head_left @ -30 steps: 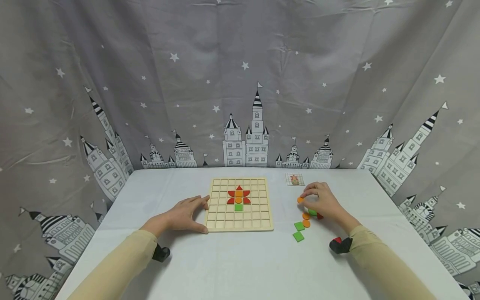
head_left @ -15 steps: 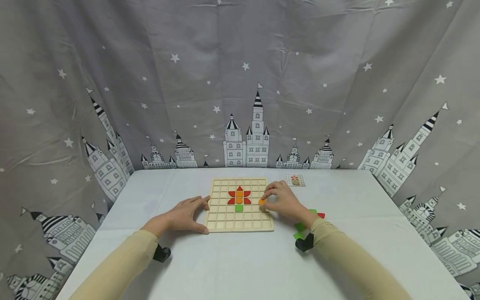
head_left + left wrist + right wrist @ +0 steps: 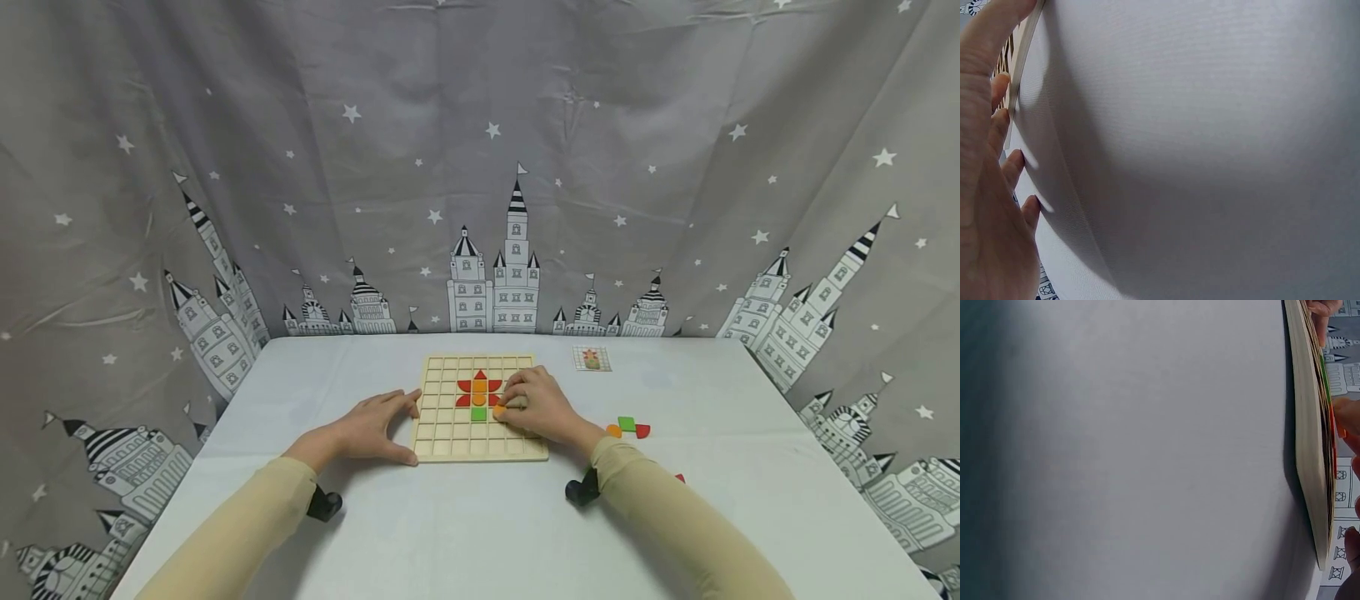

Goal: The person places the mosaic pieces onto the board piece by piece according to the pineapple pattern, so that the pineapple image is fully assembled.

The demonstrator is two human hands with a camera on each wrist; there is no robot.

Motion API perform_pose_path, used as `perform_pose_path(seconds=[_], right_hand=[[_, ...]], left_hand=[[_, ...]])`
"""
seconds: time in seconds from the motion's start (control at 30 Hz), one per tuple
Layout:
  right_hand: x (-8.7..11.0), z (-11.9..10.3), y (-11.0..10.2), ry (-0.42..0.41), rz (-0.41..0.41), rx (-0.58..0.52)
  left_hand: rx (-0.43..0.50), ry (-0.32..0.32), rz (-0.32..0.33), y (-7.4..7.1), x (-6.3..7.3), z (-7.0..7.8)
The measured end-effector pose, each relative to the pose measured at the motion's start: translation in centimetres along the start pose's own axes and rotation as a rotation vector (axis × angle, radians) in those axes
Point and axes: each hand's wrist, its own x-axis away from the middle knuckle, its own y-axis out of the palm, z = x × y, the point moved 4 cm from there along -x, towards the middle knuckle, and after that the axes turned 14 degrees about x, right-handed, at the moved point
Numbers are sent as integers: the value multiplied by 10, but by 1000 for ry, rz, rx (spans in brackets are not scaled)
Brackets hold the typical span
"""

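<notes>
A pale wooden grid board (image 3: 480,457) lies on the white table. Set in its cells are a red triangle (image 3: 480,376), several red quarter-round pieces (image 3: 464,387), an orange square (image 3: 479,387), an orange disc beneath it and a green square (image 3: 478,414). My right hand (image 3: 542,407) pinches another orange disc (image 3: 498,412) over the board, just right of the green square. My left hand (image 3: 369,432) rests at the board's left edge, thumb near the front corner and fingers spread along the side; its fingers (image 3: 1015,164) appear relaxed in the left wrist view.
Right of the board lie a loose orange disc (image 3: 614,431), a green square (image 3: 627,424) and a red piece (image 3: 642,431). Another red piece (image 3: 679,478) shows beside the right sleeve. A picture card (image 3: 592,359) lies at the back. A grey castle-print curtain hangs behind the table.
My right hand has carried an orange disc leftward from the loose pieces to the board, close to the green square. My left hand has stayed at the board's edge.
</notes>
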Motion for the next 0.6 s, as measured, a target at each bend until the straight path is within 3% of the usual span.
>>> perform_pose_path(seconds=[0.6], right_hand=[[-1,-5,0,1,-11,-30]], left_hand=[[2,6,3,1,-1,-1]])
